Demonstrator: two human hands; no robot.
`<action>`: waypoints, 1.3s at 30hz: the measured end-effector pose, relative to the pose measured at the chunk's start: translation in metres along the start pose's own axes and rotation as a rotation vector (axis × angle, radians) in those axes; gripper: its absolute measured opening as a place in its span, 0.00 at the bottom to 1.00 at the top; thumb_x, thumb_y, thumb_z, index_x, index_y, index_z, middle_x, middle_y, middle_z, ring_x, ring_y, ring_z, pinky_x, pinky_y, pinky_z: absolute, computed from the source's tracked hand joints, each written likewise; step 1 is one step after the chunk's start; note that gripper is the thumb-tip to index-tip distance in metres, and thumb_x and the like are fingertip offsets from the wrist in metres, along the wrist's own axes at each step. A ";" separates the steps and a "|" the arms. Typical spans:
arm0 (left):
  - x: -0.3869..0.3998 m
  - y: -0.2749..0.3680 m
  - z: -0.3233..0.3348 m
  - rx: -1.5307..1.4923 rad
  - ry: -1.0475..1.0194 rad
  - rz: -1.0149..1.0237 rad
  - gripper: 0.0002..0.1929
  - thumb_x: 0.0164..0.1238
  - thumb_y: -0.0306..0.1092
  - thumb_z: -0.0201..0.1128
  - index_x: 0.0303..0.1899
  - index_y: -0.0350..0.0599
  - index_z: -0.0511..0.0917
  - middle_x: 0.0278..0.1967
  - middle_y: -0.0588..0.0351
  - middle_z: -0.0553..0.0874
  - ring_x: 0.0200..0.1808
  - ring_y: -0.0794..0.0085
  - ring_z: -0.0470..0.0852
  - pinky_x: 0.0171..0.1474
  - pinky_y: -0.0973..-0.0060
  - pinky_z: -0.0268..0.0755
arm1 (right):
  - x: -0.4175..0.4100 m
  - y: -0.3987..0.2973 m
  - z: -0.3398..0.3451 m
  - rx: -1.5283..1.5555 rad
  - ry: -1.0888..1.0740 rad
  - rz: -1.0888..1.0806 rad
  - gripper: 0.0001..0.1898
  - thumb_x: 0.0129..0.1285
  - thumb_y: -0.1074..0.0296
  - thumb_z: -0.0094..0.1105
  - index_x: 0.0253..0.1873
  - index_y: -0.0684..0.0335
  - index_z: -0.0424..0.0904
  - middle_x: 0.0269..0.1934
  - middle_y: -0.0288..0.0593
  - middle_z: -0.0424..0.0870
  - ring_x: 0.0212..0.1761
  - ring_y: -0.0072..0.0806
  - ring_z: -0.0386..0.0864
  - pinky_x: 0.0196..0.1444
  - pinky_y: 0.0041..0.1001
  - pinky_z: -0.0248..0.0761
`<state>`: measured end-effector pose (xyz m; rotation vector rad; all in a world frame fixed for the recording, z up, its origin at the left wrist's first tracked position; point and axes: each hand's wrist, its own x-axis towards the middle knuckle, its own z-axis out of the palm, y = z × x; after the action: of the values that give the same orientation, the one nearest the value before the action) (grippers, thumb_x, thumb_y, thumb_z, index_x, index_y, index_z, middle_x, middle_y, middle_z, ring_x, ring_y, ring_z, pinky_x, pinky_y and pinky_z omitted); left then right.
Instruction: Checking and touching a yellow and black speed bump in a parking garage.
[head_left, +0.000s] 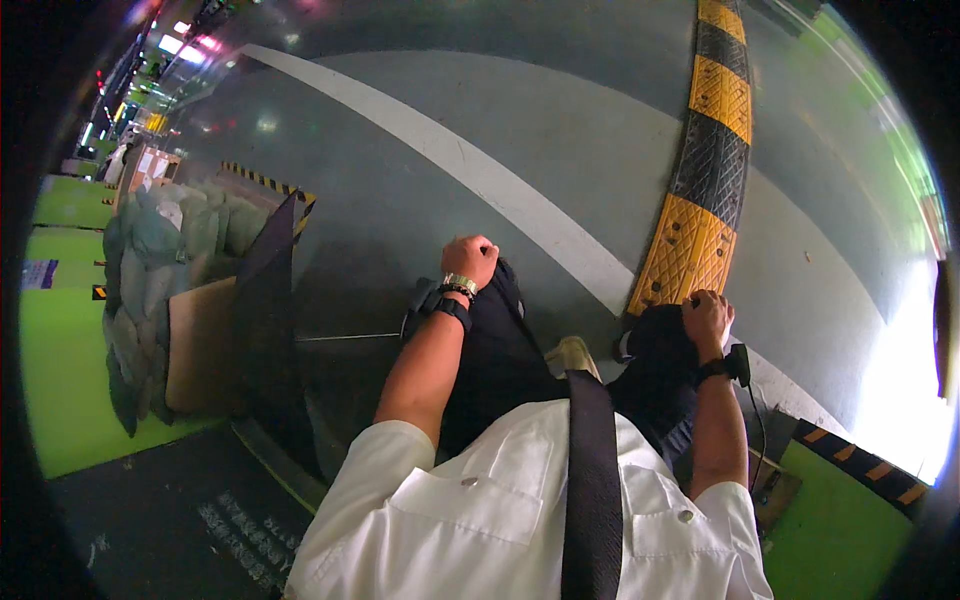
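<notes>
My left hand (470, 257) rests by my left knee, with its fingers curled in. A metal-banded watch (459, 283), a dark beaded bracelet and a black strapped device (450, 309) sit on that wrist. My right hand (708, 322) is curled as well, on my right knee. On its wrist a black strap holds a small black device (738, 364) with a cable hanging from it. Dark trousers (499, 360) cover my legs under both hands. I see no object held in either hand; the insides of the fingers are hidden.
A black-and-yellow rubber speed bump (690, 244) runs away ahead of my right knee. A white line (480, 172) crosses the grey floor. Stuffed greenish sacks (161, 247) and a cardboard piece (201, 345) stand left, beside a dark panel (266, 322). Green walls flank both sides.
</notes>
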<state>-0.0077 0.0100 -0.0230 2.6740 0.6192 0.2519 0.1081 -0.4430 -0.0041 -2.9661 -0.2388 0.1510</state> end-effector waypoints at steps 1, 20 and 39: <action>0.000 -0.001 0.001 -0.003 0.004 0.005 0.09 0.59 0.44 0.68 0.31 0.52 0.89 0.34 0.50 0.90 0.39 0.51 0.87 0.47 0.56 0.80 | -0.001 0.001 0.001 0.014 0.014 0.002 0.14 0.64 0.54 0.58 0.44 0.57 0.87 0.49 0.43 0.87 0.60 0.39 0.78 0.69 0.44 0.61; 0.000 -0.002 0.002 -0.059 0.020 -0.007 0.07 0.58 0.41 0.70 0.28 0.51 0.88 0.32 0.50 0.90 0.37 0.51 0.87 0.43 0.57 0.80 | 0.001 0.004 0.005 0.101 0.069 -0.008 0.12 0.60 0.56 0.63 0.41 0.57 0.87 0.47 0.42 0.87 0.61 0.39 0.78 0.69 0.42 0.62; 0.014 -0.040 0.025 -0.208 -0.123 -0.020 0.12 0.64 0.44 0.66 0.38 0.47 0.89 0.37 0.46 0.90 0.40 0.49 0.89 0.44 0.59 0.80 | 0.008 0.005 0.019 -0.017 0.092 -0.059 0.14 0.57 0.51 0.62 0.43 0.47 0.87 0.44 0.38 0.85 0.57 0.42 0.75 0.59 0.53 0.61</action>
<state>-0.0044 0.0412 -0.0606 2.4614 0.5491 0.1369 0.1144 -0.4442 -0.0242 -2.9699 -0.3160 0.0047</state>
